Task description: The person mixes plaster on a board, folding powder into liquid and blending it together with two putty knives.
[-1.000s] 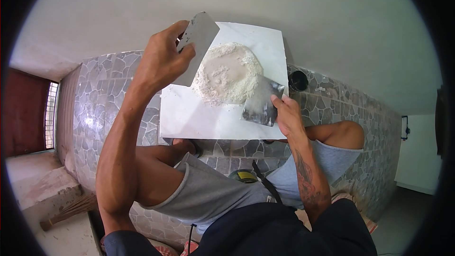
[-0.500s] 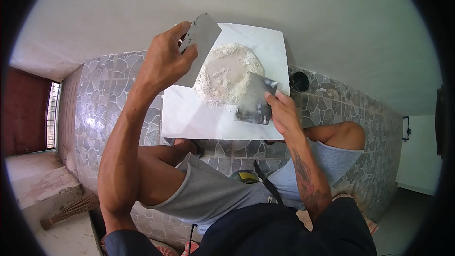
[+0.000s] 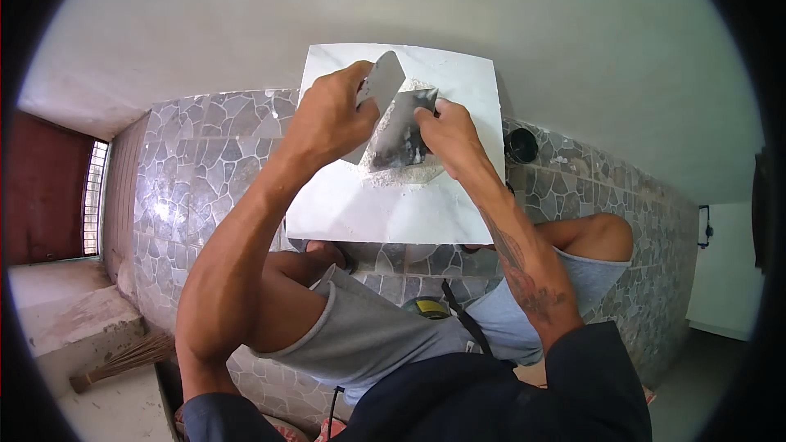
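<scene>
My left hand (image 3: 334,119) is closed around a flat grey scraper (image 3: 385,82), its blade tilted up over the pile. In my right hand (image 3: 449,135) is a second, darker scraper (image 3: 401,135), smeared with white, its blade slanting over the middle of the powder. The two blades are close together; whether they touch, I cannot tell. Beneath them a heap of whitish powder (image 3: 409,174) lies on a white board (image 3: 352,211). Most of the heap, including its wet-looking centre, is hidden behind the blades.
A black container (image 3: 521,146) stands on the stone-patterned floor (image 3: 196,172) right of the board. A wall (image 3: 573,33) rises behind it. A tape measure (image 3: 427,307) lies between my legs. At the lower left is a stick broom (image 3: 123,360).
The right scraper has moved left and up from the heap's right edge to over its middle. My left hand has shifted right and slightly down, bringing the blades together.
</scene>
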{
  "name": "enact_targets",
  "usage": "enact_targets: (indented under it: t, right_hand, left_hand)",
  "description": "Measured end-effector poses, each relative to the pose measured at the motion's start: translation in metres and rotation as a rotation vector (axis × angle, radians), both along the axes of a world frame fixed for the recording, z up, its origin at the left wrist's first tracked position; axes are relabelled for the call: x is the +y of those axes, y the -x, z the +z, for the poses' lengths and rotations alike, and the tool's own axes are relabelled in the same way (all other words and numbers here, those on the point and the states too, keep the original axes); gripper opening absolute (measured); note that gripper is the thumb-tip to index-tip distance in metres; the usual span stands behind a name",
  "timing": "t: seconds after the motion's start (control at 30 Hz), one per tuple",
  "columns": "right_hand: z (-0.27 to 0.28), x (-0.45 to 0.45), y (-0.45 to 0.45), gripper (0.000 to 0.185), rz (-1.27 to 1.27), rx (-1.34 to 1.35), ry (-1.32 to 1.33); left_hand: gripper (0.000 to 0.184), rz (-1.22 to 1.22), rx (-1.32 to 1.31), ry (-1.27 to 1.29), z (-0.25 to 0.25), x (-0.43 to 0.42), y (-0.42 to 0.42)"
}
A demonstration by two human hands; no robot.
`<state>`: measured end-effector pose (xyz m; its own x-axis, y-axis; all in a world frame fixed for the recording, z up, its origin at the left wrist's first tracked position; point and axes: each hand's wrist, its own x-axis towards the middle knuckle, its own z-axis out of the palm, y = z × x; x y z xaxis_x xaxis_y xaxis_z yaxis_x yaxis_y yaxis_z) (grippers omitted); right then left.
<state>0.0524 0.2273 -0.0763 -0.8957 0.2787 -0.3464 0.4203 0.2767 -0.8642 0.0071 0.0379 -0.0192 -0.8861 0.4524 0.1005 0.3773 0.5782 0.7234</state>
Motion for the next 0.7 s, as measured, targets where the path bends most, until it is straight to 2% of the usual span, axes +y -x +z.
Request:
enact_targets:
  t: [0.07, 0.17, 0.3, 0.47, 0.57, 0.7]
  right_hand:
    - [0.01, -0.006, 0.002, 0.03, 0.026, 0.025, -0.059]
    - [0.029, -0.014, 0.0, 0.029, -0.006, 0.026, 0.039]
    - [0.043, -0.001, -0.013, 0.028, 0.023, 0.054, -0.06]
    - [0.021, 0.057, -0.044, 0.028, -0.036, 0.197, -0.125]
    - [-0.012, 0.109, -0.063, 0.027, -0.073, 0.15, 0.055]
    - [-0.038, 0.136, -0.077, 0.026, -0.128, 0.044, 0.054]
  left_hand:
    - [0.037, -0.011, -0.045, 0.003, 0.0, 0.004, -0.002]
    - [0.038, -0.026, 0.095, 0.003, -0.017, 0.009, -0.003]
    - [0.038, -0.029, 0.169, 0.024, -0.027, 0.009, 0.004]
    - [0.036, -0.001, 0.119, 0.013, -0.022, 0.002, 0.012]
    - [0.036, 0.029, 0.086, 0.001, -0.017, -0.002, 0.014]
    - [0.038, 0.058, 0.04, -0.027, -0.012, -0.009, 0.018]
